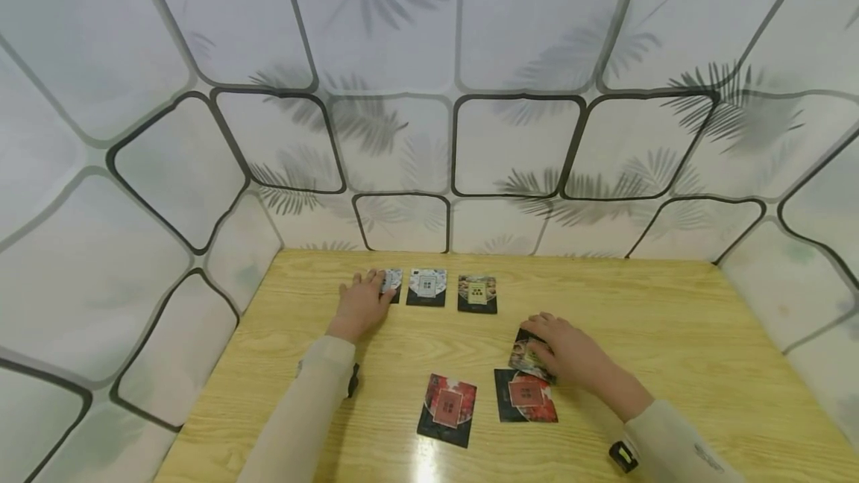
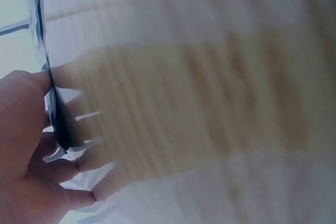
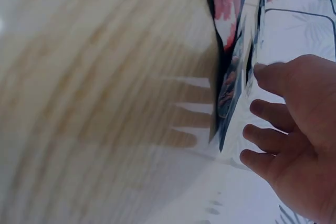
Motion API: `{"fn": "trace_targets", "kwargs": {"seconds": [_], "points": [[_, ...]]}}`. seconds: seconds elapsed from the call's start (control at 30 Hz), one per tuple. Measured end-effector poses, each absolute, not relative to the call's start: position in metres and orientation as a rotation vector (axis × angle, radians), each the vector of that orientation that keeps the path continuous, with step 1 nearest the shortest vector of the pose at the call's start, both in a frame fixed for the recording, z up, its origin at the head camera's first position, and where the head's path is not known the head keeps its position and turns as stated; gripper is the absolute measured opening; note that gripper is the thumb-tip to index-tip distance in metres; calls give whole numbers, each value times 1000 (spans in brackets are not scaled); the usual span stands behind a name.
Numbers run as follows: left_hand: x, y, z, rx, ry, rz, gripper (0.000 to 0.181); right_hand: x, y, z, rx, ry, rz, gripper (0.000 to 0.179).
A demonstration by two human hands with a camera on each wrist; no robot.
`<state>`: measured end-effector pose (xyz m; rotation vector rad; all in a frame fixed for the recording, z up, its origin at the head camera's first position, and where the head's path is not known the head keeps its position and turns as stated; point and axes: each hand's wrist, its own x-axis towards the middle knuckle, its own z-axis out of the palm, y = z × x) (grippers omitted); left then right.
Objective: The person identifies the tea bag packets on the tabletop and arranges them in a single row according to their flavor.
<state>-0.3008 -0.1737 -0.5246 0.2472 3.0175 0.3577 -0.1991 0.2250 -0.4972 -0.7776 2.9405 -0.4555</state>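
My left hand (image 1: 362,305) rests on the leftmost flat packet, a white-and-black one (image 1: 394,288), at the back of the table and covers its left part. Seen from the left wrist, that packet (image 2: 62,124) stands out dark and thin, with the thumb at its near edge and the fingers spread past it. With fingers extended, my right hand (image 1: 570,349) lies over the right side of a dark packet with a food picture (image 1: 526,355). This packet is tilted and overlaps the top of a red-and-black packet (image 1: 526,396). In the right wrist view, the fingers are spread apart beside the packets.
Beside the left hand's packet, a second white-and-black packet (image 1: 426,287) and a yellow-labelled packet (image 1: 477,294) continue the back row. Another red-and-black packet (image 1: 447,410) lies near the front of the wooden table (image 1: 322,423). A patterned wall covering (image 1: 517,147) rises behind and at both sides.
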Motion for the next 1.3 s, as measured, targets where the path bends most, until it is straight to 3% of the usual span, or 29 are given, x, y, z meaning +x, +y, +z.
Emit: {"fn": "trace_targets", "kwargs": {"seconds": [0.4,0.8,0.93,1.1,1.3], "points": [[-302,-175,-527,243,3021,396,64,-189,230,-506,-946,2922,-366,39],[-302,-173,-525,242,3015,388,62,-188,232,-503,-677,3088,-352,34],[-302,-173,-526,236,3014,394,64,-187,233,-500,-745,3126,-279,31],[-302,-173,-526,238,3010,394,64,-189,233,-501,-887,3053,-248,40],[-302,-173,-527,239,3008,375,64,-192,231,-505,-803,3044,-284,39]]}}
